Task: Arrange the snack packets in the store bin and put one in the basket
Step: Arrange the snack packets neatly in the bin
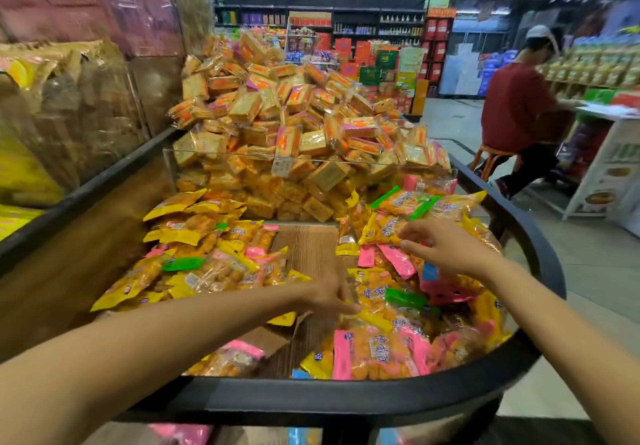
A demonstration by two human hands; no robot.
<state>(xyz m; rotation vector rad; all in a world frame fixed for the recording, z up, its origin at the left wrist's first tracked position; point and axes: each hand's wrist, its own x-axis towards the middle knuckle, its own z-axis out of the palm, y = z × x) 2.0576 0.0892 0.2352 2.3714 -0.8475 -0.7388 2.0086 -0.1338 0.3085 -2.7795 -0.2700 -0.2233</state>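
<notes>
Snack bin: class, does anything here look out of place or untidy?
Yes. The snack packets lie jumbled at all angles, split into two heaps with bare wooden bin floor between them. Both hands, left hand and right hand, reach into the right heap.

**Room to move in the bin**

I see one open lane: a strip of bare wood floor (304,247) down the middle of the bin, between the left packet heap (207,254) and the right packet heap (408,306). A clear divider pane (221,155) closes the far end, with biscuit packs (287,112) stacked above its top edge. The black rim (346,396) bounds the near and right sides. My left hand (329,297) lies across the lane's near part.
</notes>
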